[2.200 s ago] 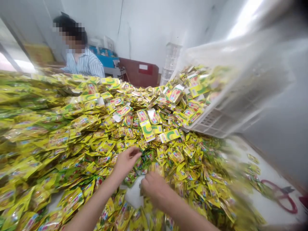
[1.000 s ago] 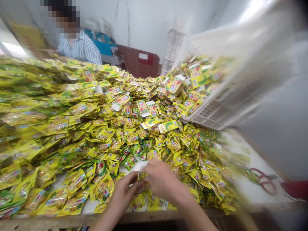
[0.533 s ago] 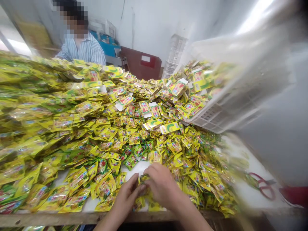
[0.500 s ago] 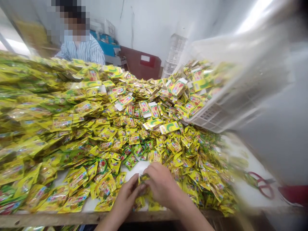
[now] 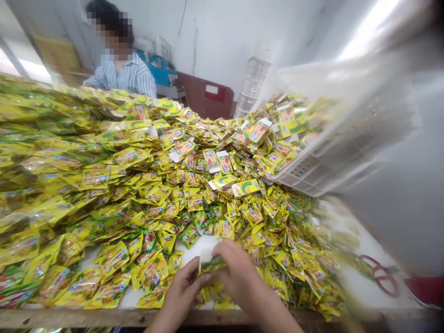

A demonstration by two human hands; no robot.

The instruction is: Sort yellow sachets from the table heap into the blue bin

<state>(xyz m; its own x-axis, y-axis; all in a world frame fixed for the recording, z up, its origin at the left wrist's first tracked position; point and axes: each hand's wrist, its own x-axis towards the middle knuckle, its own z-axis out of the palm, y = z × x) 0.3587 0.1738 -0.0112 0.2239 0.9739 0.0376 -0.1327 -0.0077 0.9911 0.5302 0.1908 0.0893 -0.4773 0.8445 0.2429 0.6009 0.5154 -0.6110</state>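
Note:
Near the table's front edge, my left hand [image 5: 182, 287] and my right hand [image 5: 238, 274] meet, fingers closed around a small green-and-yellow packet [image 5: 212, 266]. My fingers cover most of the packet, so whether it is a pouch or a carton is unclear. Around both hands lie heaps of shiny yellow pouches [image 5: 151, 273], with some green pouches [image 5: 189, 235] among them just beyond my fingers. Farther back, small flat cartons [image 5: 246, 187] with white end flaps are spread over the pile.
A tilted white plastic crate [image 5: 314, 178] spills cartons at the right. Red-handled scissors [image 5: 386, 282] lie on the white tabletop [image 5: 367, 259] by a red object [image 5: 425, 290]. A person in a striped shirt [image 5: 133, 76] is behind the heap. Stacked white crates [image 5: 255, 83] stand by the wall.
My right hand's fingers have lifted and spread slightly away from my left, showing more of the packet between them. The whole view has shifted a little; the person's head has turned.

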